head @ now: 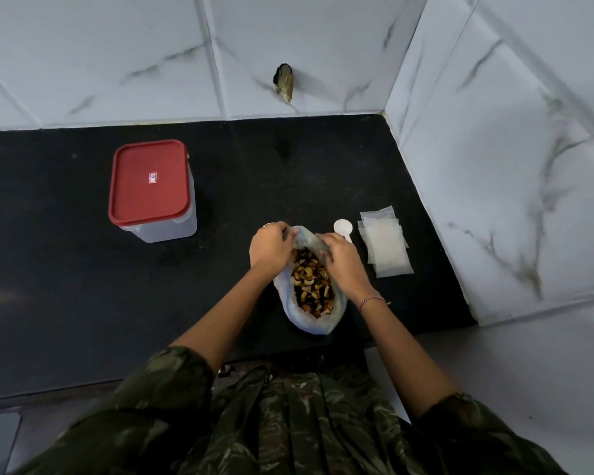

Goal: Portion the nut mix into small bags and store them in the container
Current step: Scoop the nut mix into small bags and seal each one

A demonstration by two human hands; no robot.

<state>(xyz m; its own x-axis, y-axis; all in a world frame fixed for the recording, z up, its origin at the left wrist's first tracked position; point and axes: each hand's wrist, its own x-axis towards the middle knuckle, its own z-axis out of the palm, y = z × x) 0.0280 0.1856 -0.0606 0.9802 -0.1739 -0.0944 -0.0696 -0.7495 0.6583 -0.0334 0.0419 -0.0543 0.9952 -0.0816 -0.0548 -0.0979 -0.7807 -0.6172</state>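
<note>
**Q:** What step is shown?

**A:** The opening of the nut bag (314, 325). Its mouth is gripped on both sides: the left hand (270, 246) is curled over the rim on one side, the right hand (342, 260) is pinched onto the other, and the plastic is held apart between the fingers (285, 232). The nuts (311, 282) are exposed just below the fingertips.

**Q:** Has anything been portioned?

**A:** Nothing, it is judged. The small bags (388, 250) are stacked flat just beyond the right fingers, apparently unfilled; the scoop (343, 227) lies between that stack and the right fingertips, untouched. The container (172, 231) stands well apart, off past the left fingers, its red lid (150, 181) on.

**Q:** What is called for next?

**A:** One hand must be freed, most likely the right, for the scoop beside it, while the mouth is kept open by the left. A small bag must then be lifted and opened. Spillage onto the counter (83, 286) is risked if the limp rim is let go.
</note>
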